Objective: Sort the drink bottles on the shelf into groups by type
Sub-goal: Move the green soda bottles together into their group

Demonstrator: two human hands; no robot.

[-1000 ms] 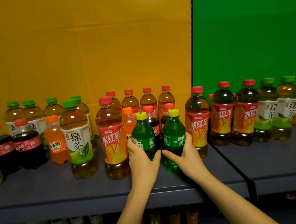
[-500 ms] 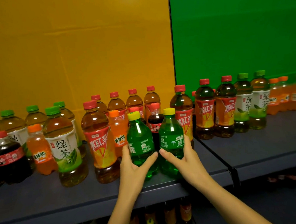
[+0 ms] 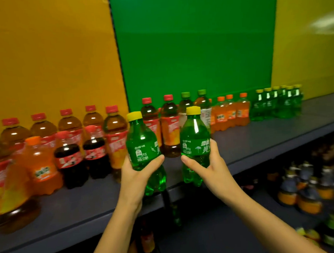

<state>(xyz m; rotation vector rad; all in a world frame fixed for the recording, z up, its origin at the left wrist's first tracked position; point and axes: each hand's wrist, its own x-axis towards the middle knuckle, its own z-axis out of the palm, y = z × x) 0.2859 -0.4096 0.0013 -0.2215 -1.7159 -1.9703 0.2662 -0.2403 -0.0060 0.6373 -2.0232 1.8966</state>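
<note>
Left hand (image 3: 135, 174) grips green bottle (image 3: 142, 145); right hand (image 3: 210, 166) grips second green bottle (image 3: 195, 144), both raised, upright.

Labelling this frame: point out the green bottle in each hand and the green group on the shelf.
Left green bottle (image 3: 142, 151): head view, its label.
Right green bottle (image 3: 194, 147): head view, its label.
Green bottle group (image 3: 284, 107): head view, middle bottle's body.

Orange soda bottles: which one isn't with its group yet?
The lone orange bottle on the left, standing beside the colas and red-capped teas; the other orange bottles cluster together before the green panel.
</note>
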